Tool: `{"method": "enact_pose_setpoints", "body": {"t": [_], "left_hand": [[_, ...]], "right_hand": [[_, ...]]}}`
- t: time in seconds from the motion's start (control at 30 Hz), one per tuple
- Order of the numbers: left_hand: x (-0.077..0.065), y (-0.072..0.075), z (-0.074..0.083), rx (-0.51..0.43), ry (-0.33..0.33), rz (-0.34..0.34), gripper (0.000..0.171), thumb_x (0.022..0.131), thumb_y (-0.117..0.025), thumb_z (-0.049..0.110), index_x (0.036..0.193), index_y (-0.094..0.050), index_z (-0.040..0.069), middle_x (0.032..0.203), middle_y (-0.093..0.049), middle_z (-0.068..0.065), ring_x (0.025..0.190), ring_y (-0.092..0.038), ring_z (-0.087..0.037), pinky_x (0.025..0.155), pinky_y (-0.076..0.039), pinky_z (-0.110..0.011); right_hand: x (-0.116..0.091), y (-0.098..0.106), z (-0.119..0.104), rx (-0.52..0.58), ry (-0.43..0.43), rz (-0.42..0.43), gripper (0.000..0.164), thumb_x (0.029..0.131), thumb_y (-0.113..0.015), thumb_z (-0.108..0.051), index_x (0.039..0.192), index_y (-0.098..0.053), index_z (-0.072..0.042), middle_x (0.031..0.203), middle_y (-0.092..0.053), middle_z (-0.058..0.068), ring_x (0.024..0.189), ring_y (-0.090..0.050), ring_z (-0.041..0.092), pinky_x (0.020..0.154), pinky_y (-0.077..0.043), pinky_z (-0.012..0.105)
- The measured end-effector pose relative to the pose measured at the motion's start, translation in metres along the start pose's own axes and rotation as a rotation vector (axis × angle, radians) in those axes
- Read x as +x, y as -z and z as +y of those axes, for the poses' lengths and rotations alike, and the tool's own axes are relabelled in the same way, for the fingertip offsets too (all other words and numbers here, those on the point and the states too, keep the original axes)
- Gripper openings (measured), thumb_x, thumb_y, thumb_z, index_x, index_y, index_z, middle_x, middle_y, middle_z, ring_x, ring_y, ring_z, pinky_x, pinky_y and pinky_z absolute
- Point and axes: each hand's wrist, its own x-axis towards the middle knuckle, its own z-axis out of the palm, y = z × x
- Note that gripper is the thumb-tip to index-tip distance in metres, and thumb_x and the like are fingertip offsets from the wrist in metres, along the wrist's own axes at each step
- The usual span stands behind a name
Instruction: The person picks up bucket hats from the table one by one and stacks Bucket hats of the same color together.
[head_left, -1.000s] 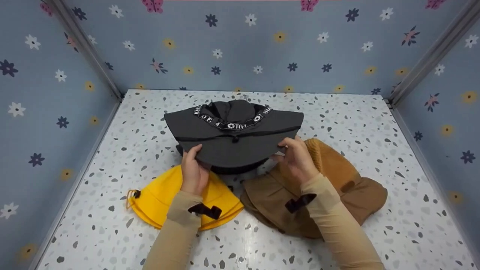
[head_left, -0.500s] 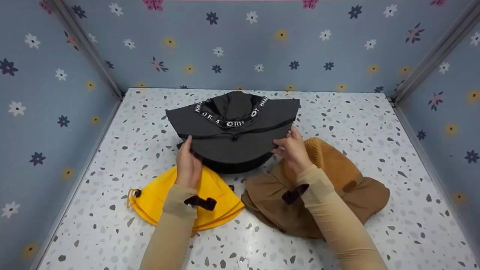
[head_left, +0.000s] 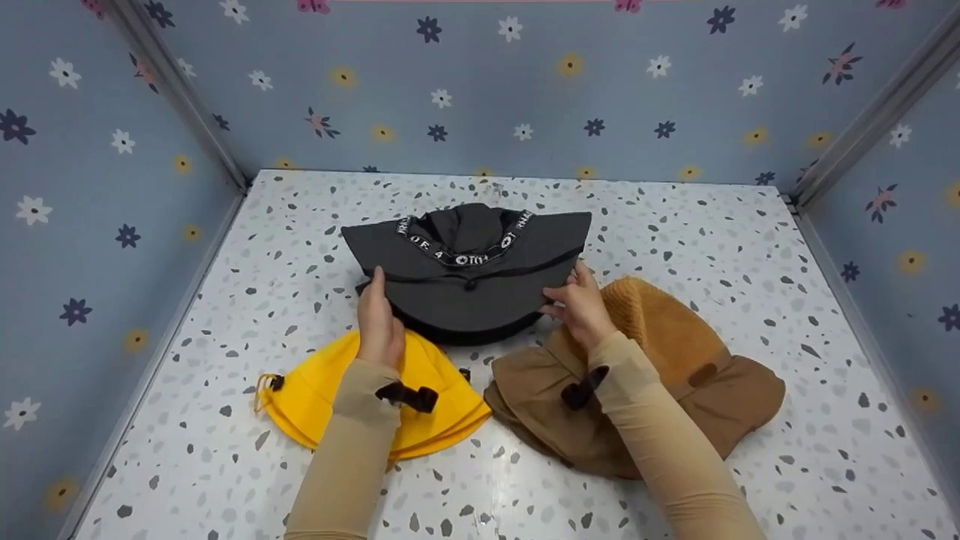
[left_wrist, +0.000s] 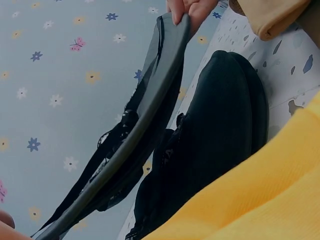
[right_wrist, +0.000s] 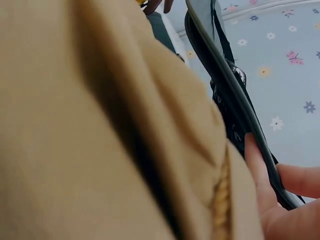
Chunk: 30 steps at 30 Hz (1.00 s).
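Both hands hold a dark grey wide-brimmed bucket hat (head_left: 495, 304) by its brim, tilted so the lettered band inside faces up. My left hand (head_left: 380, 322) grips the brim's left edge, thumb on top. On the other side my right hand (head_left: 583, 306) pinches the brim between thumb and fingers, clear in the right wrist view (right_wrist: 287, 195). Underneath lies a black hat (left_wrist: 215, 110), separated from the grey one by a gap in the left wrist view; the head view shows only its rim (head_left: 480, 336).
A yellow bucket hat (head_left: 315, 386) with a cord toggle lies under my left forearm. Under the right one are a brown hat (head_left: 540, 405) and a mustard hat (head_left: 667, 330), overlapping. Flower-patterned walls (head_left: 480, 90) enclose the speckled tabletop (head_left: 225, 322) at the back and sides.
The grey hat rose slightly at its back, then came down again, still in both hands. My left hand shifted to a more upright grip at the brim's side. The other hats stayed put.
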Motion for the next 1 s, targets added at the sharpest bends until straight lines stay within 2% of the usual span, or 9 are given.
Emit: {"method": "enact_pose_setpoints", "body": {"t": [0.1, 0.27, 0.47, 0.7, 1.0], "left_hand": [[0.002, 0.0, -0.001, -0.036, 0.031, -0.007, 0.068, 0.107, -0.04, 0.037, 0.16, -0.003, 0.016, 0.168, -0.001, 0.005, 0.154, -0.003, -0.013, 0.126, -0.009, -0.028], [0.005, 0.002, -0.003, -0.078, 0.079, -0.044, 0.065, 0.107, -0.039, 0.038, 0.16, -0.009, 0.017, 0.167, -0.013, 0.004, 0.153, -0.014, -0.014, 0.126, -0.015, -0.03], [0.008, 0.005, -0.005, -0.084, 0.122, -0.074, 0.065, 0.107, -0.038, 0.037, 0.16, -0.005, 0.02, 0.167, -0.009, 0.007, 0.154, -0.01, -0.013, 0.126, -0.012, -0.031], [0.009, 0.006, -0.003, -0.056, 0.142, -0.044, 0.067, 0.107, -0.038, 0.037, 0.16, 0.0, 0.021, 0.168, -0.001, 0.006, 0.155, -0.003, -0.015, 0.127, -0.006, -0.036], [0.018, 0.009, 0.002, -0.17, 0.225, -0.059, 0.066, 0.107, -0.041, 0.034, 0.16, -0.004, 0.028, 0.167, -0.01, 0.006, 0.154, -0.009, -0.018, 0.126, -0.009, -0.05]], "right_hand": [[0.003, 0.0, 0.002, -0.01, -0.035, 0.009, 0.073, 0.09, -0.047, 0.016, 0.154, -0.029, -0.014, 0.131, -0.053, 0.013, 0.079, -0.065, 0.016, 0.059, -0.058, 0.026], [0.007, 0.003, 0.007, -0.033, -0.052, 0.012, 0.077, 0.092, -0.045, 0.016, 0.158, -0.023, -0.017, 0.142, -0.047, 0.018, 0.081, -0.066, 0.014, 0.059, -0.057, 0.026], [0.008, 0.005, 0.012, -0.102, -0.052, 0.03, 0.076, 0.091, -0.045, 0.016, 0.157, -0.023, -0.016, 0.142, -0.047, 0.02, 0.079, -0.065, 0.012, 0.056, -0.056, 0.024], [0.011, 0.004, 0.018, -0.105, -0.051, 0.044, 0.08, 0.089, -0.045, 0.019, 0.158, -0.021, -0.014, 0.141, -0.048, 0.021, 0.075, -0.065, 0.011, 0.054, -0.056, 0.023], [0.014, 0.006, 0.022, -0.106, -0.055, 0.071, 0.077, 0.091, -0.048, 0.016, 0.157, -0.024, -0.016, 0.14, -0.051, 0.022, 0.077, -0.066, 0.012, 0.058, -0.057, 0.024]]}}
